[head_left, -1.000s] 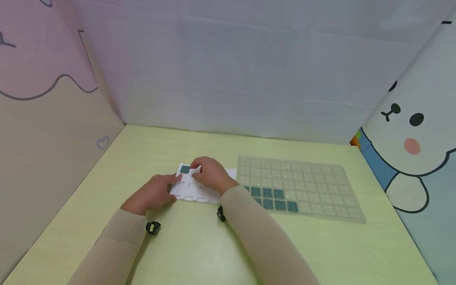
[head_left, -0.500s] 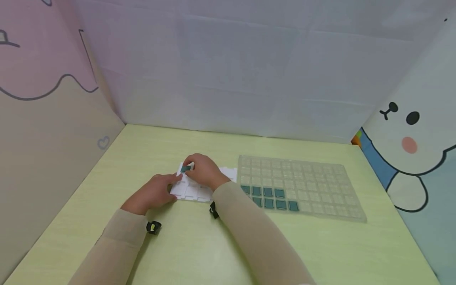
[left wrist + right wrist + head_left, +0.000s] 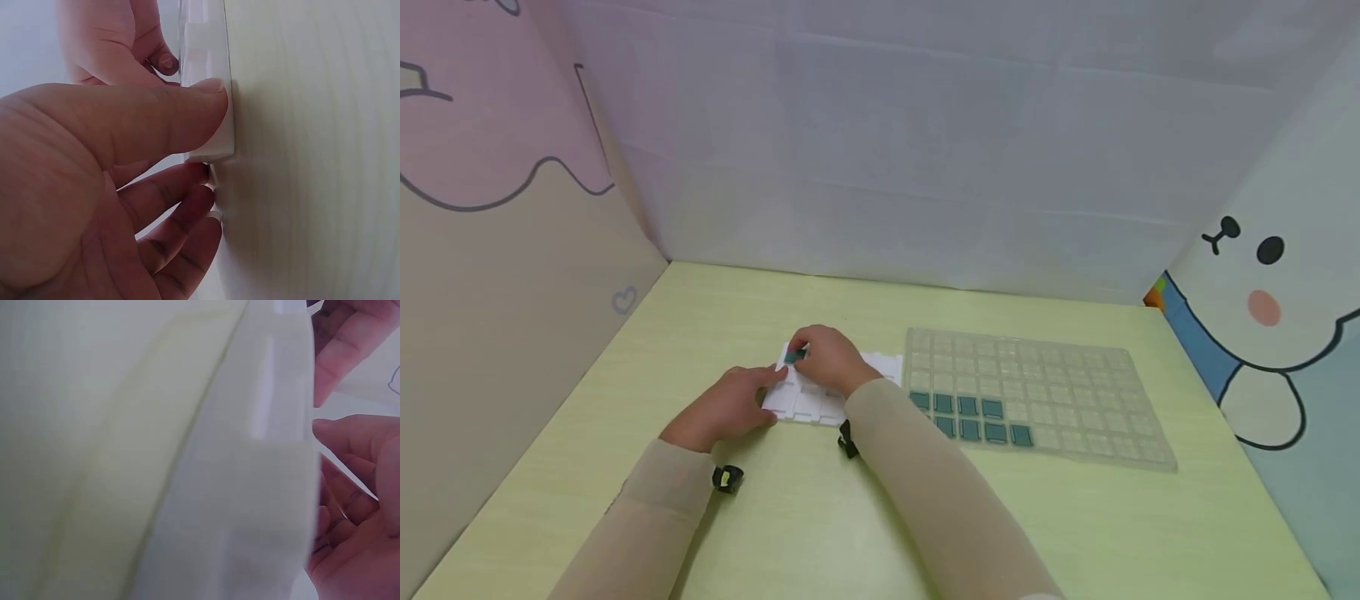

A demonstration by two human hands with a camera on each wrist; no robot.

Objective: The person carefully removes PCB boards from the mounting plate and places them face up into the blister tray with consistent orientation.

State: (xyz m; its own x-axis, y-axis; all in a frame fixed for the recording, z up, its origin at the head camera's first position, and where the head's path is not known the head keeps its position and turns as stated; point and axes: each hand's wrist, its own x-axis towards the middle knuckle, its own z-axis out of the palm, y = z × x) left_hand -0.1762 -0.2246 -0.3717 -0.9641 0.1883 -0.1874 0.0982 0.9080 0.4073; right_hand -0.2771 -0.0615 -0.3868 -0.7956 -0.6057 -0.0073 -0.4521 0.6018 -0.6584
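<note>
A white compartment tray (image 3: 801, 406) lies on the table in front of me in the head view. My left hand (image 3: 730, 404) grips its left end; in the left wrist view the thumb lies along the tray's near side (image 3: 205, 50), with the other fingers curled at the end. Over the tray's far left compartment, my right hand (image 3: 831, 358) pinches a small dark-green square piece (image 3: 793, 357) between thumb and forefinger. That piece is partly covered by the fingers. The right forearm and hand hide part of the tray's right side.
To the right lies a clear plastic grid tray (image 3: 1075, 392). Several green square pieces (image 3: 968, 407) fill part of its two nearest rows. The pale table (image 3: 820, 517) is bounded by a white backdrop (image 3: 910, 167) and printed side panels. Each wrist wears a black strap.
My right hand has shifted left from beside the green piece onto it, with fingertips now covering much of it. My left hand has kept its grip on the white tray.
</note>
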